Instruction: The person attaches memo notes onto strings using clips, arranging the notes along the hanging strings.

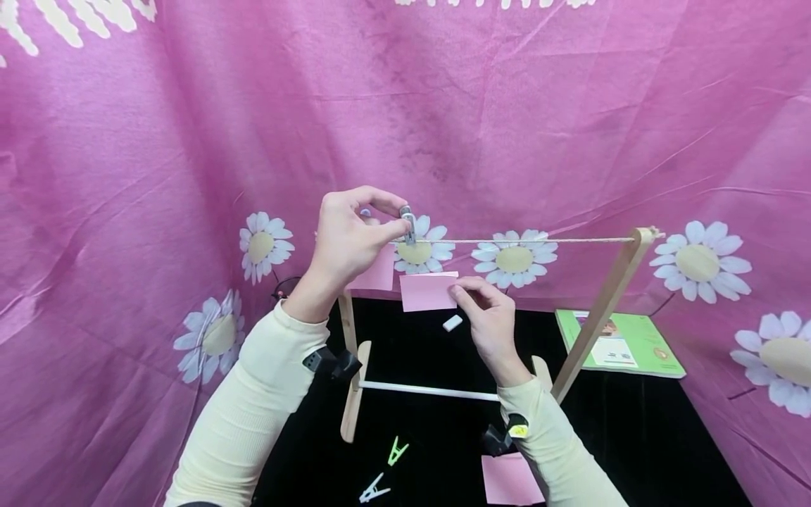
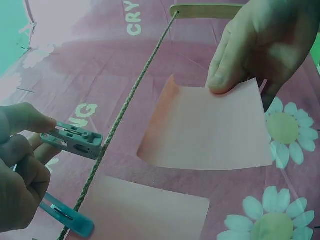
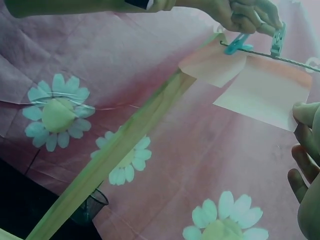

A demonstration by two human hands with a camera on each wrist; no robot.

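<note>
My left hand (image 1: 348,236) pinches a grey clothespin (image 2: 77,139) between thumb and fingers. The clothespin's tip touches the twisted string (image 1: 538,241). Lower down and to the right, my right hand (image 1: 493,320) grips the right edge of a pink paper note (image 1: 427,294) with thumb and fingers. That note is below the string and apart from it, its far edge slightly curled in the left wrist view. Beside it, another pink note (image 2: 150,210) hangs from the string by a blue clothespin (image 2: 70,217), close under my left hand.
A wooden frame (image 1: 602,310) carries the string, with a white crossbar (image 1: 431,391) below. On the black tabletop lie a green clothespin (image 1: 396,451), a white clothespin (image 1: 374,489), a white eraser-like block (image 1: 453,323), a pink sheet (image 1: 512,480) and a green book (image 1: 640,341).
</note>
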